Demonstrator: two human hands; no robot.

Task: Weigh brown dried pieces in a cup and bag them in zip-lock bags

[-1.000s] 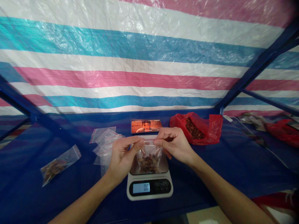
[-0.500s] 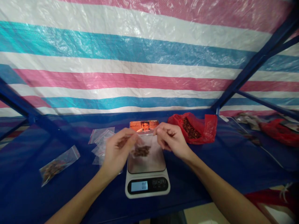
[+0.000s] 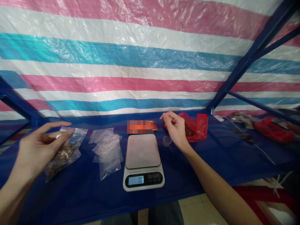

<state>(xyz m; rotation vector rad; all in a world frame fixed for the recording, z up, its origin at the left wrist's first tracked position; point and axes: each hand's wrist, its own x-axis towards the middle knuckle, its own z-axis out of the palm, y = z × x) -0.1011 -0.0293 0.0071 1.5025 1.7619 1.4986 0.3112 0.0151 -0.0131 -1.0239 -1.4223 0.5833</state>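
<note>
At parted left fingers [image 3: 62, 139], brown pieces [image 3: 65, 153] are seen in a clear bag [image 3: 79, 133]; by curled right fingers [image 3: 170, 118], in a red bag [image 3: 202, 125].

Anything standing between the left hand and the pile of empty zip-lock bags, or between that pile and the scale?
On the first stretch, yes: a filled zip-lock bag at the left hand overlaps a second filled bag. Between the empty zip-lock bags and the digital scale, nothing visible stands.

Scale [image 3: 143, 151], clear bags [image 3: 107, 147], blue table [image 3: 182, 178] underneath
</note>
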